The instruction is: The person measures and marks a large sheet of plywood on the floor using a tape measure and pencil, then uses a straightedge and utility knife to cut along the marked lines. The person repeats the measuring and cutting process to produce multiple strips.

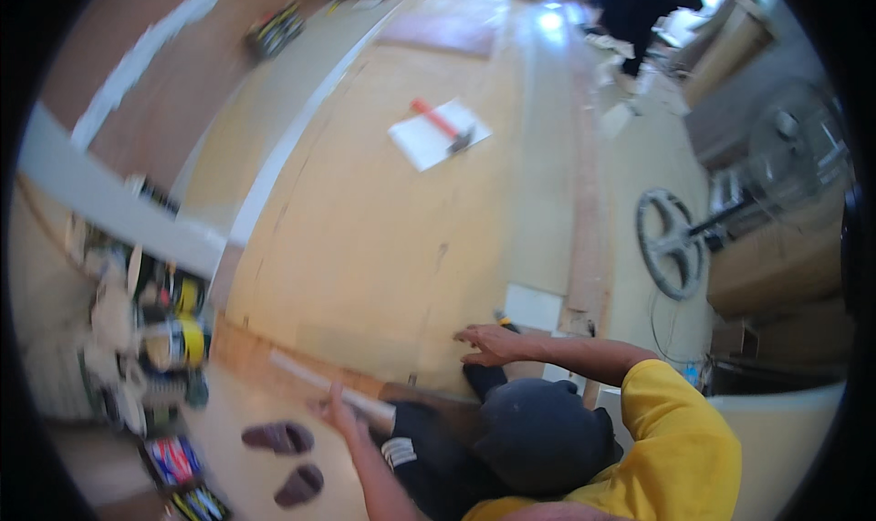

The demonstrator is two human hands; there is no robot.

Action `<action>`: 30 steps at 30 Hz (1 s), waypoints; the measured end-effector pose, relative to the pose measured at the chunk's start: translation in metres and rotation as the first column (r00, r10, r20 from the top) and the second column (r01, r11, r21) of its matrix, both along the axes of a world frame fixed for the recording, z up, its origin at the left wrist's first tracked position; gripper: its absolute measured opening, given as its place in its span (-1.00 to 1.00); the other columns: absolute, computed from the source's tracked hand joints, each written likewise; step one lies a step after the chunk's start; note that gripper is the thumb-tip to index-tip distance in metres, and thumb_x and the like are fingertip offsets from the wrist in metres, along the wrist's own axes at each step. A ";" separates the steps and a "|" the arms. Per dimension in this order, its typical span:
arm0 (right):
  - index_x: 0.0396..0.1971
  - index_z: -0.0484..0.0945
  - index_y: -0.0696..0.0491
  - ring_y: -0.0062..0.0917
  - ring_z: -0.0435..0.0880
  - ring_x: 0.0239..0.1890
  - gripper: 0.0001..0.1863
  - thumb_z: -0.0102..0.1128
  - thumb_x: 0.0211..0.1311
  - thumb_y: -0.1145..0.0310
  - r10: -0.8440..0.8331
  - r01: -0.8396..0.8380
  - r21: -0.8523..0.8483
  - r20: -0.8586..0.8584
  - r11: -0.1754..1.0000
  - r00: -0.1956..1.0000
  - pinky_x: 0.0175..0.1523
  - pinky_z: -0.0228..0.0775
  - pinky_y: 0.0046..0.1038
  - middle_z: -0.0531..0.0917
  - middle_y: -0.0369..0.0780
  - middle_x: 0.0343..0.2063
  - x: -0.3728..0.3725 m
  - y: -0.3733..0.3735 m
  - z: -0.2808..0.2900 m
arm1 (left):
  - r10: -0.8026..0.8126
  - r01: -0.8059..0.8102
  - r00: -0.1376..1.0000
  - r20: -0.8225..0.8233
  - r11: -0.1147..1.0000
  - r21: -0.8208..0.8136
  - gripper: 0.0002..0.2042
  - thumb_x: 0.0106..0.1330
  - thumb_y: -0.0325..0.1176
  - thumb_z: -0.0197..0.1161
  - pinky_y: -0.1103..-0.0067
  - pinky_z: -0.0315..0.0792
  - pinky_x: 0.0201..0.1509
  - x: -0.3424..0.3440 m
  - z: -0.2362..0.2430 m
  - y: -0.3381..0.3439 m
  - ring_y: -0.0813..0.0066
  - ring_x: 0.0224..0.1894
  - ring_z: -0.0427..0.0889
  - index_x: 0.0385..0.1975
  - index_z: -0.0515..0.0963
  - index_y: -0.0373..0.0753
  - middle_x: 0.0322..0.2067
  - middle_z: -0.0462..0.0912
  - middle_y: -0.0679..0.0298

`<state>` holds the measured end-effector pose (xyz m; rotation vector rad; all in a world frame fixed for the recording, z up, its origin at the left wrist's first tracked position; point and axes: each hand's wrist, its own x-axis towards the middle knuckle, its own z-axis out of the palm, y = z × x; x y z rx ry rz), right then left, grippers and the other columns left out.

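Note:
My right hand (491, 343) reaches in from the right, fingers stretched and slightly apart, above the near edge of a large pale wooden panel (365, 220). No object shows in it. Just beyond it lies a small yellow-and-black item (504, 320), too small to name. My left hand (339, 416) is lower left, blurred, beside a pale narrow strip (301, 372) along the panel's near edge; whether it touches the strip is unclear. A claw hammer (442, 125) with a red handle rests on a white sheet (422, 147) on the panel.
Brown slippers (278, 437) lie on the floor at lower left, near paint cans (175, 343) and boxes (173, 460). A pedestal fan (671, 243) lies tipped at right. A person in dark clothes (643, 15) stands at the far right. My dark-clad leg (429, 457) is bent below.

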<state>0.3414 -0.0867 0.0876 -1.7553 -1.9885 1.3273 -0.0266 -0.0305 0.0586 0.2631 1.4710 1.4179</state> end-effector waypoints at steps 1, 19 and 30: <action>0.31 0.35 0.17 -0.13 0.65 0.03 -0.27 0.35 0.25 0.08 0.071 -0.070 0.021 -0.054 0.997 0.996 0.14 0.50 -0.21 0.55 0.06 0.07 -0.030 0.017 0.002 | -0.007 0.004 0.998 0.057 0.999 0.049 0.01 0.18 -0.59 0.40 0.10 0.40 0.34 0.010 -0.009 0.007 0.04 0.24 0.42 0.52 -0.22 -0.13 0.34 0.27 -0.05; 0.35 0.30 0.13 -0.05 0.44 0.26 -0.24 0.35 0.23 0.12 -0.009 0.043 0.198 -0.171 0.979 0.985 0.32 0.29 -0.18 0.50 0.05 0.15 -0.210 0.188 -0.113 | -0.262 0.163 0.454 -0.852 0.964 -0.209 -0.11 0.31 -0.15 0.41 0.26 0.22 0.44 -0.036 -0.076 0.169 -0.02 0.37 0.30 0.46 0.00 -0.45 0.31 0.24 -0.20; 0.21 0.45 0.08 -0.20 0.43 0.22 -0.17 0.55 -0.14 0.13 -0.002 0.037 0.586 -0.061 0.809 0.998 0.35 0.20 -0.09 0.52 -0.12 0.11 -0.210 0.173 -0.152 | -0.350 0.262 0.087 -0.933 0.911 -0.317 -0.21 0.38 0.05 0.26 0.19 0.26 0.40 -0.099 -0.128 0.253 -0.17 0.34 0.30 0.39 0.19 -0.43 0.31 0.27 -0.24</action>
